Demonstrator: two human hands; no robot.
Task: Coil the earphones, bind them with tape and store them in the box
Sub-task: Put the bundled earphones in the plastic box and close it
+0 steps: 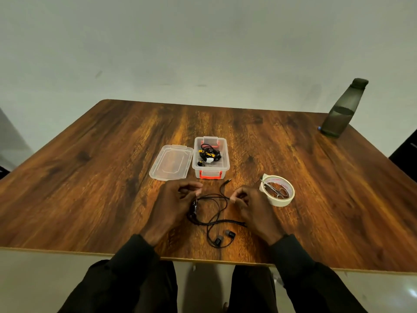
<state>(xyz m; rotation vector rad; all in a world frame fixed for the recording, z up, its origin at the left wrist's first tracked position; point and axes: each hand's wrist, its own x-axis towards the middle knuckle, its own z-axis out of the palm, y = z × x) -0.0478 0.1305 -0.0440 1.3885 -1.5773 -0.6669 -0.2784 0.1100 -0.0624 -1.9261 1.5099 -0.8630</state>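
Black earphones (216,213) loose on worktop (90,177) before open clear box (211,158); right hand (252,206) fingers pinching the cord, left hand (173,204) fingers curled beside it, grip unclear.

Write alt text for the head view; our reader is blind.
Two hands, left hand and right hand, pinch loose black earphones on a wooden table, before an open clear box, tape roll and scissors.

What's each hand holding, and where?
Both hold the black wired earphones: right hand pinches the cord near the plug end; left hand grips it by the inline remote.
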